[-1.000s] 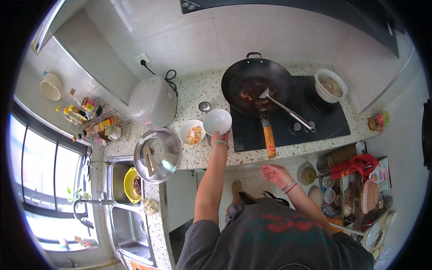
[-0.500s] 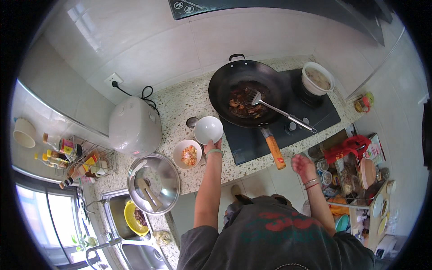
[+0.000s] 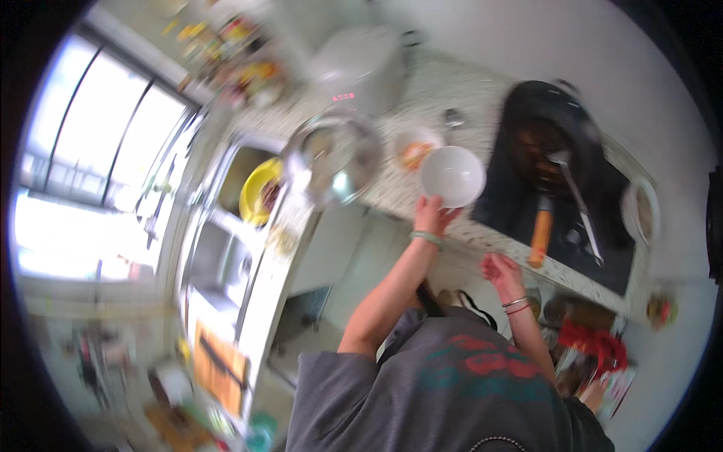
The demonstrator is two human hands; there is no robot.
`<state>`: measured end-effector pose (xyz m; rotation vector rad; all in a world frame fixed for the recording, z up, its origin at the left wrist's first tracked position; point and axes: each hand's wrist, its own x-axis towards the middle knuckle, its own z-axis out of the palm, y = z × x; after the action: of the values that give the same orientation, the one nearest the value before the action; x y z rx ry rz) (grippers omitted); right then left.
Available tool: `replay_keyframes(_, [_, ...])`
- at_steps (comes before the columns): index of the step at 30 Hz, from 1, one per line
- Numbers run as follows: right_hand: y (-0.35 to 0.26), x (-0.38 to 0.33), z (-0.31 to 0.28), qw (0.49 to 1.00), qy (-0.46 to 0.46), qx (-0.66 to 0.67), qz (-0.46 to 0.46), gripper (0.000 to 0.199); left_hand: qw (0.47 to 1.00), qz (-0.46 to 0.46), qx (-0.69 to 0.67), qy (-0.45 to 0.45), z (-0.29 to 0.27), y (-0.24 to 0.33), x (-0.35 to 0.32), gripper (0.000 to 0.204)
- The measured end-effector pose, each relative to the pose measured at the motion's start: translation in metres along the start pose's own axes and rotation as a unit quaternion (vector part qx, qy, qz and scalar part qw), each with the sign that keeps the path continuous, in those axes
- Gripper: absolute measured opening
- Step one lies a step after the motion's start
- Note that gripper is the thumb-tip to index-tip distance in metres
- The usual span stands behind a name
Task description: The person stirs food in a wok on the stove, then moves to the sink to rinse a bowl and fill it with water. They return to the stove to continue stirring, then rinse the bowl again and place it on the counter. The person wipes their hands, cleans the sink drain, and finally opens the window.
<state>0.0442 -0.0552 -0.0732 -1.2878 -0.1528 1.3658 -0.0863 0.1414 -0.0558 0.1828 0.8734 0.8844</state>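
Note:
My left hand (image 3: 431,215) grips the near rim of a white bowl (image 3: 452,175) and holds it above the speckled counter (image 3: 482,113). Right of the bowl a black wok (image 3: 546,135) with dark food stands on the black hob (image 3: 602,248), its orange handle (image 3: 540,235) pointing toward me and a metal spatula (image 3: 576,200) resting in it. My right hand (image 3: 502,276) hangs below the counter edge near that handle, fingers loosely apart, holding nothing. The picture is blurred.
A small bowl of orange food (image 3: 416,149) and a shiny steel bowl (image 3: 333,157) sit left of the white bowl. A white rice cooker (image 3: 354,64) stands behind. The sink (image 3: 252,184) holds a yellow bowl (image 3: 260,192). A white pot (image 3: 640,211) stands at the hob's right.
The view has swung and tilted left, now blurred, with the window and sink large. My left hand keeps hold of the white bowl; my right hand stays low by the counter edge.

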Motion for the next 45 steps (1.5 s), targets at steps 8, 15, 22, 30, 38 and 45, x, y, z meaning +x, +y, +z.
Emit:
replay_keyframes(8, [0.029,-0.022,0.137,0.965,-0.245,-0.067,0.058,0.049,0.974,0.176,-0.084,0.118,-0.128,0.052,-0.152,0.039])
replay_keyframes(15, [0.098,-0.073,0.266,0.851,-0.486,-0.163,0.111,0.052,0.889,0.335,-0.209,0.233,-0.255,0.090,-0.248,0.045])
replay_keyframes(22, [0.210,-0.127,0.381,0.759,-0.570,-0.222,0.224,0.046,0.738,0.447,-0.362,0.353,-0.463,0.153,-0.316,0.036])
replay_keyframes(30, [0.292,-0.149,0.450,0.761,-0.547,-0.220,0.272,0.044,0.706,0.411,-0.405,0.410,-0.592,0.202,-0.344,0.032])
replay_keyframes(38, [0.315,-0.139,0.464,0.801,-0.492,-0.208,0.271,0.044,0.681,0.472,-0.372,0.418,-0.609,0.225,-0.342,0.035])
replay_keyframes(45, [0.262,-0.112,0.427,0.869,-0.418,-0.183,0.191,0.036,0.865,0.312,-0.344,0.190,-0.527,0.174,-0.300,0.027])
